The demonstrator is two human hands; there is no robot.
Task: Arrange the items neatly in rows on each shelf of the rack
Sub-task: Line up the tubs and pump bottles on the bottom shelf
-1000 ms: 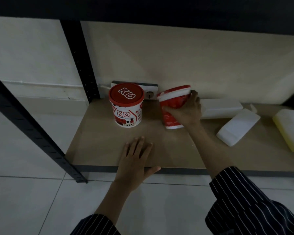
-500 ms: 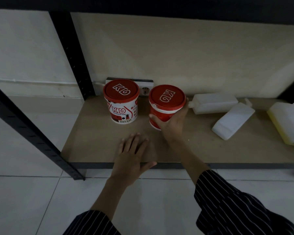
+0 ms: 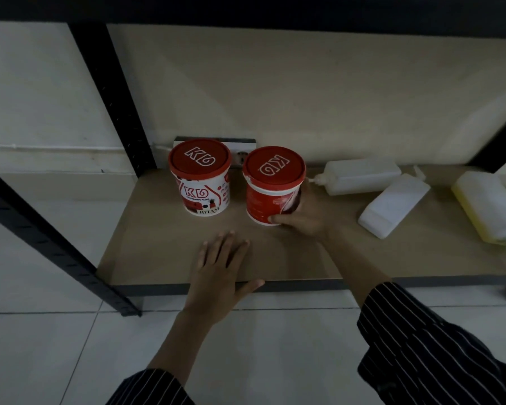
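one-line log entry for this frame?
right hand: grips right paint tub, upright beside left paint tub | left hand: flat on shelf front edge

Bare shelf board (image 3: 158,258) runs along the front, broken only by the left hand (image 3: 219,270) lying flat at the front lip. At the back left, the left tub (image 3: 200,176) and right tub (image 3: 273,185) stand with a narrow gap between them, and the right hand (image 3: 307,214) grips the right one. Further right, a white bottle (image 3: 360,176), a second white bottle (image 3: 392,206) and a yellow bottle (image 3: 485,206) lie on their sides. A black post (image 3: 114,97) bounds the back-left corner.
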